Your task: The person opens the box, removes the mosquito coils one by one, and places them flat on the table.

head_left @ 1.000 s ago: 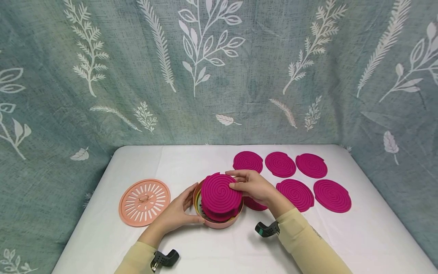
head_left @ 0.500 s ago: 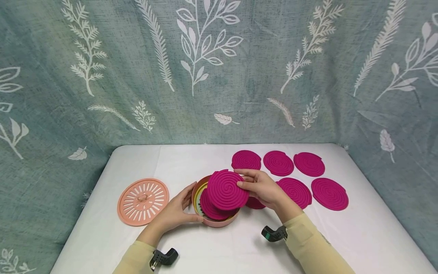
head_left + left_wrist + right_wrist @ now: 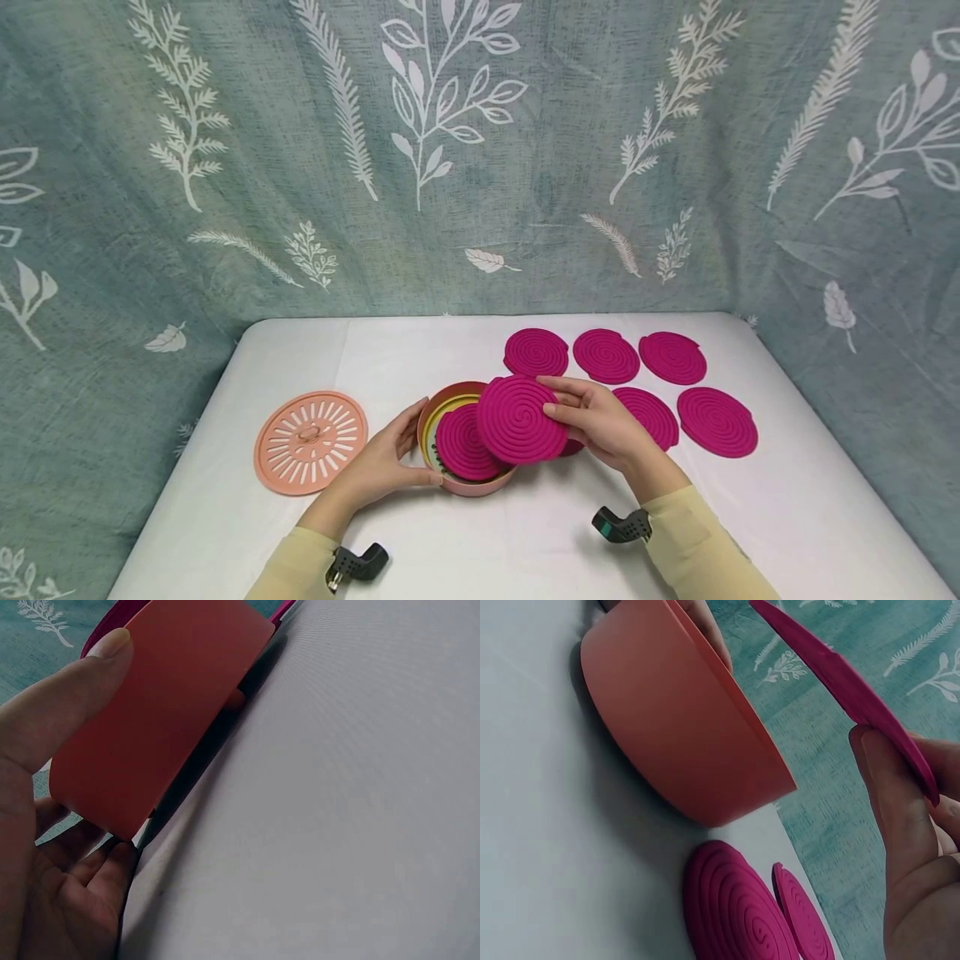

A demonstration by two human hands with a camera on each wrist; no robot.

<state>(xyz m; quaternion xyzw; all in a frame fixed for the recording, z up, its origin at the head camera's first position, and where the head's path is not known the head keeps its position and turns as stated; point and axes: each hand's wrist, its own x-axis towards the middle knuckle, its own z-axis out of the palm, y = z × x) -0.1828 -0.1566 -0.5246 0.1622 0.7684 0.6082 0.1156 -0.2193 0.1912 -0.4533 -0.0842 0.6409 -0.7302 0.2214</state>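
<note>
My right hand [image 3: 600,425] pinches the right edge of a magenta mosquito coil [image 3: 517,423] between thumb and fingers. The coil is raised over the right side of a round salmon-pink tin [image 3: 476,488], partly covering it. Inside that tin lies another magenta coil [image 3: 459,442], above a yellow and pale green interior. With the thumb at the near rim and fingers round the far left side, my left hand [image 3: 386,462] holds the tin. In the right wrist view, the lifted coil [image 3: 847,690] is seen edge-on, apart from the tin [image 3: 675,705].
A slotted salmon-pink lid [image 3: 310,434] with a small handle lies left of the tin. Several coils lie flat in two rows at the right, among them a back-row coil [image 3: 606,356] and a front-row coil [image 3: 717,422]. One is mostly hidden by my right hand.
My right hand has moved right with the pinched coil, from above the tin's middle to its right side, uncovering the coil inside. My left hand keeps its hold on the tin.
</note>
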